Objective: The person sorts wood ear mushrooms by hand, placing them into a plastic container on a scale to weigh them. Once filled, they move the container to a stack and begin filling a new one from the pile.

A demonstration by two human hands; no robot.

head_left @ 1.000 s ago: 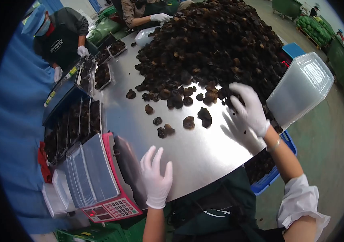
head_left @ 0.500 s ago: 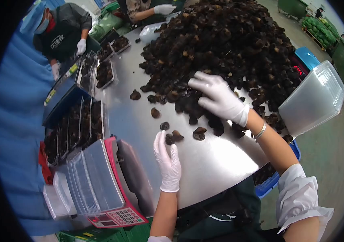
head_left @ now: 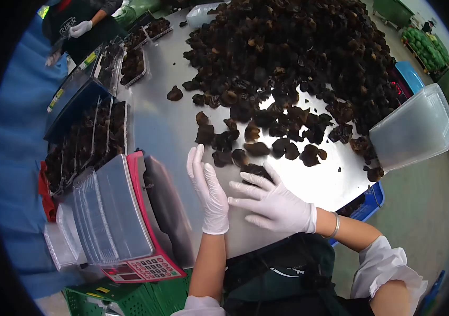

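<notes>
A big heap of dark brown wood ear mushrooms (head_left: 293, 47) covers the far part of the metal table (head_left: 156, 121). In front of it lie loose mushroom pieces (head_left: 256, 149), spread towards me. My left hand (head_left: 211, 197), in a white glove, stands on edge with its fingers stretched and thumb apart, just short of the nearest pieces. My right hand (head_left: 277, 206), also gloved, is palm down with spread fingers near the table's front edge. A dark piece (head_left: 255, 173) shows beside its fingers; whether more lies beneath the palm is hidden. Neither hand grips anything visible.
At left is a pink-edged scale (head_left: 143, 210) with clear lids on it, and filled trays (head_left: 90, 134) stand behind. Stacked clear containers (head_left: 414, 126) are at right, near a blue basket (head_left: 369, 203). Across the table is a person's gloved hand (head_left: 80, 29).
My right hand has moved back from the heap towards me and left, drawing several mushrooms along. My left hand has shifted slightly up and left. The camera view has shifted.
</notes>
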